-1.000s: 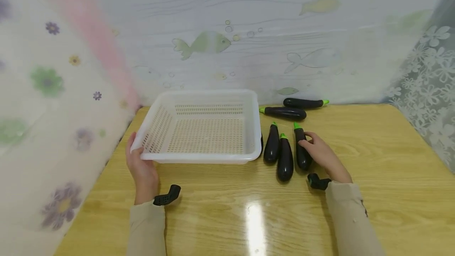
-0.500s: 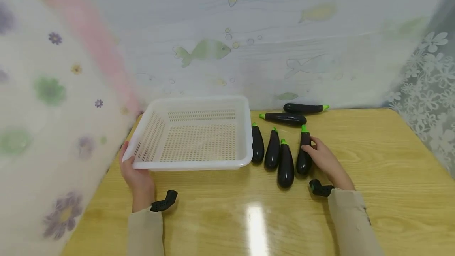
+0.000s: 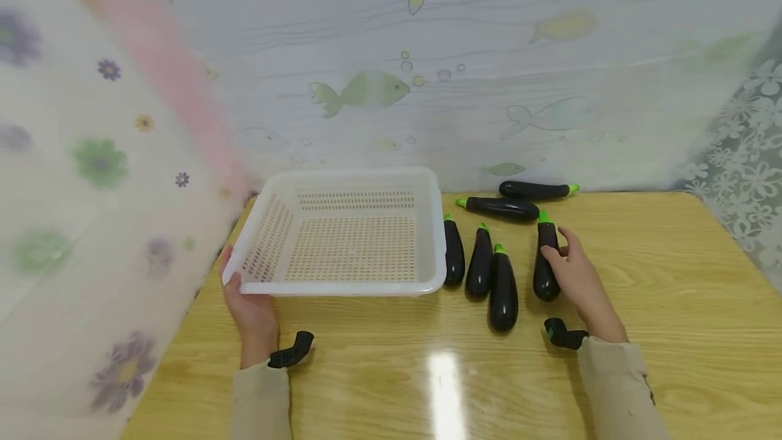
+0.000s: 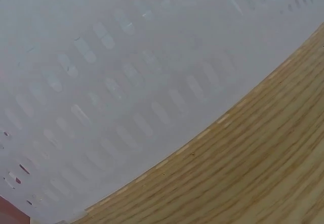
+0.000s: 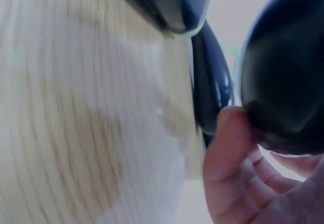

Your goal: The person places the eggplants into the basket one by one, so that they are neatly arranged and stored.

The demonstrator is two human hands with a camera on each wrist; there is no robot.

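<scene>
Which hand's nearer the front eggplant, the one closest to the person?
Right. The right hand holds another eggplant just right of the front eggplant; the left hand holds the basket by its corner, farther off left.

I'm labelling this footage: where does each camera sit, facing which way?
Head: worn on the head, facing forward and down at the basket and eggplants; left hand, right hand and sleeves show.
Left wrist: on that wrist, facing the basket's slotted side; perhaps a sliver of hand.
Right wrist: on that wrist, facing the gripped eggplant; right hand partly shows.
Head and right wrist share that eggplant.
</scene>
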